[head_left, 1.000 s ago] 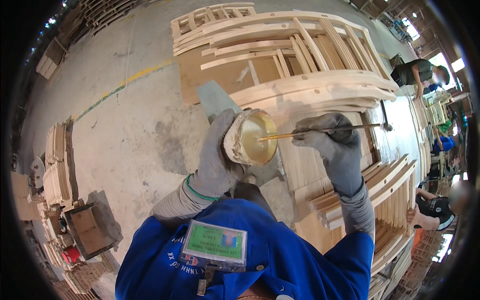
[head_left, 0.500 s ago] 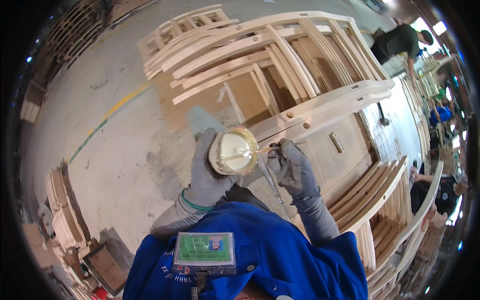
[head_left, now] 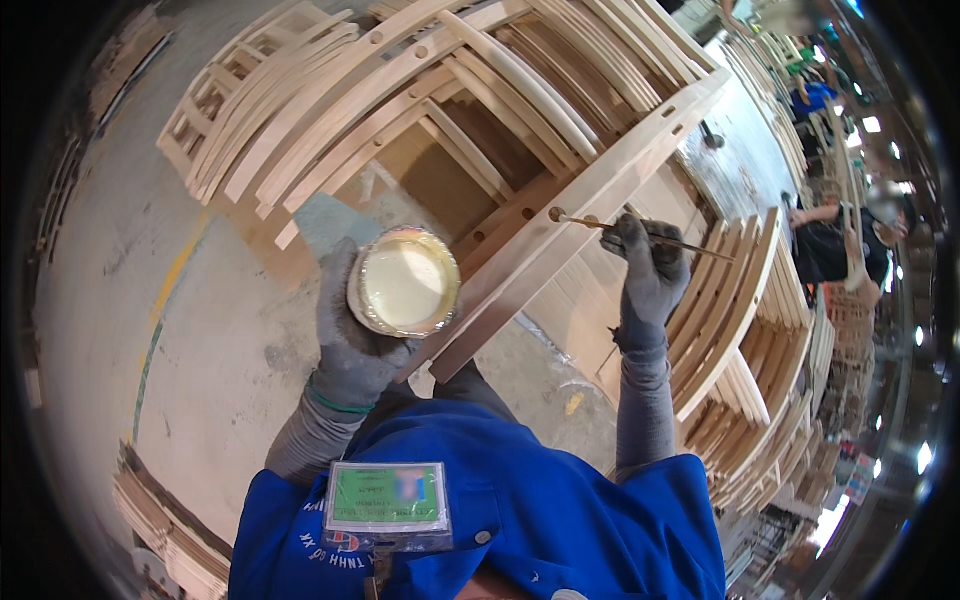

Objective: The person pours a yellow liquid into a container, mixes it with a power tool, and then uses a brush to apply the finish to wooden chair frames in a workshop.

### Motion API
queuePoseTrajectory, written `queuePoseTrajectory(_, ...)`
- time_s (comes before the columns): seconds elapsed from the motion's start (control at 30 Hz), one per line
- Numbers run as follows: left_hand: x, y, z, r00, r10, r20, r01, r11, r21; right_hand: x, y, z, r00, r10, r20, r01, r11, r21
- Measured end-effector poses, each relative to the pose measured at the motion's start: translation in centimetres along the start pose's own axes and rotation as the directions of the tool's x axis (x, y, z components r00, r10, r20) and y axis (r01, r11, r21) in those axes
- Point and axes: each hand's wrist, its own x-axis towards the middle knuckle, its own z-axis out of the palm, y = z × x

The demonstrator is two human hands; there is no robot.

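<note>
My left hand (head_left: 345, 325), in a grey glove with a green band at the wrist, is wrapped round a round tub (head_left: 357, 292) of creamy white liquid (head_left: 408, 282). Between the gloved fingers of my right hand (head_left: 650, 275) is a thin stick (head_left: 700, 248), held nearly level. Its rounded, coated tip lies over a long pale wooden rail (head_left: 625, 175) with round holes, close to one of them. I cannot tell whether the tip touches the wood. The rail belongs to a stack of slatted wooden frames (head_left: 500, 75) in front of me.
Curved wooden frames (head_left: 725, 330) are stacked at my right. More wooden pieces lie at the lower left (head_left: 165, 520) and far left (head_left: 250, 85). A person in dark clothes (head_left: 850, 240) works at the right. A yellow line (head_left: 175, 275) marks the concrete floor.
The stick has come out of the tub, and my right hand has moved right and up with it, over the rail. The tub has shifted left. My view has swung right.
</note>
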Motion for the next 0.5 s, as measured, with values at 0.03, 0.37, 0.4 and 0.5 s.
queuePoseTrajectory(0.03, 0.2, 0.6, -0.7, 0.999, -0.048, -0.006, 0.048, 0.997, -0.053, -0.2, -0.2, 0.7, 0.999, 0.023, -0.036, -0.024, 0.998, -0.05)
queuePoseTrajectory(0.37, 1.2, 6.1, -5.0, 0.948, -0.307, 0.084, 0.311, 0.839, -0.446, -0.8, 2.0, 3.1, 0.978, -0.199, -0.066, 0.141, 0.855, -0.5)
queuePoseTrajectory(0.4, 1.1, 6.1, -5.6, 0.969, -0.243, 0.056, 0.249, 0.931, -0.268, -1.0, 1.8, 3.6, 0.968, -0.25, -0.023, 0.184, 0.768, -0.613)
queuePoseTrajectory(0.5, 1.0, 6.0, -6.7, 0.982, -0.175, 0.064, 0.181, 0.98, -0.087, -0.9, 1.4, 4.5, 0.964, -0.266, -0.007, 0.203, 0.754, -0.624)
